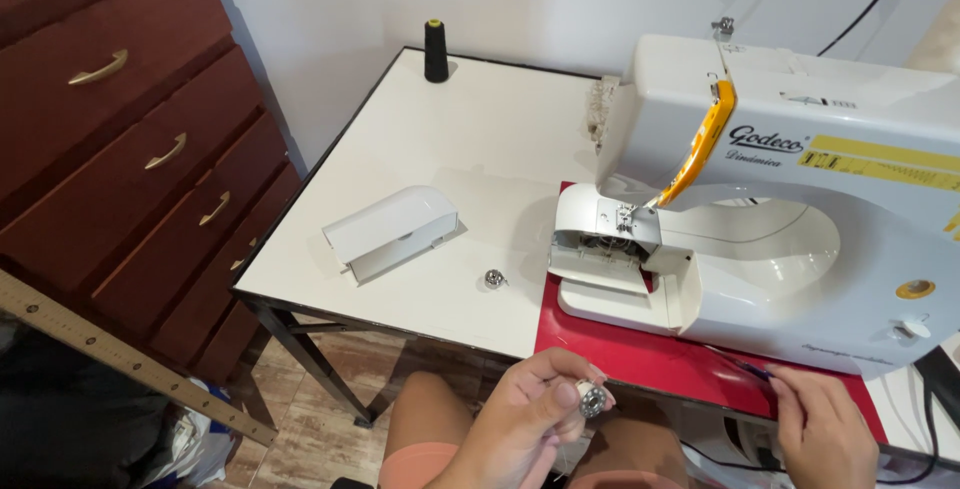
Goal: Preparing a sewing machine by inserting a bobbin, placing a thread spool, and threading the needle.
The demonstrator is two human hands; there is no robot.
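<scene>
Nearby, the left hand (525,404) closes its grip on a small round metal bobbin case (590,399), shiny, held before the near edge of the surface (480,139). The right hand (820,424) pinches a dark thread (745,367). Farther stand a white sewing machine (800,199), a loose bobbin (493,278), a detached white cover (392,229) and a black spool (436,51).

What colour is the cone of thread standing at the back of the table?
Black, with a yellow top; the thread cone shows clearly in the head view.
</scene>
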